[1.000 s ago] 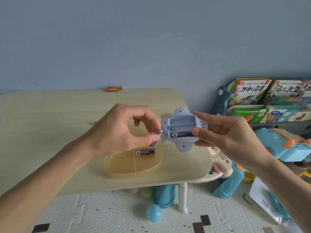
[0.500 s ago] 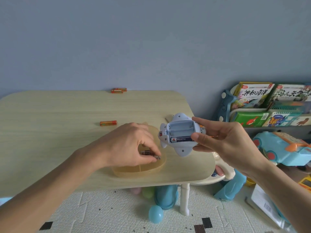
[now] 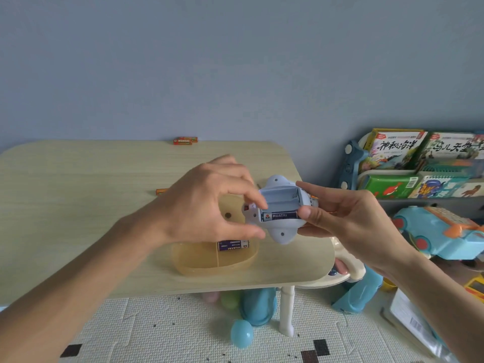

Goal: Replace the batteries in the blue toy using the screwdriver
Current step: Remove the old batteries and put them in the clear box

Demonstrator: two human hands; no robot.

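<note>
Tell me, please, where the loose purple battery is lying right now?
In the head view, the loose purple battery lies in the translucent yellow oval tray near the table's front edge, just below the left hand and the pale blue toy.

I see a pale wooden table (image 3: 78, 205) against a blue-grey wall (image 3: 235, 61). At right, picture books (image 3: 395, 148) stand in a rack, with a turquoise toy car (image 3: 440, 237) in front. Under the table a turquoise ball (image 3: 241, 334) lies on the cream foam floor mat (image 3: 157, 331).
</note>
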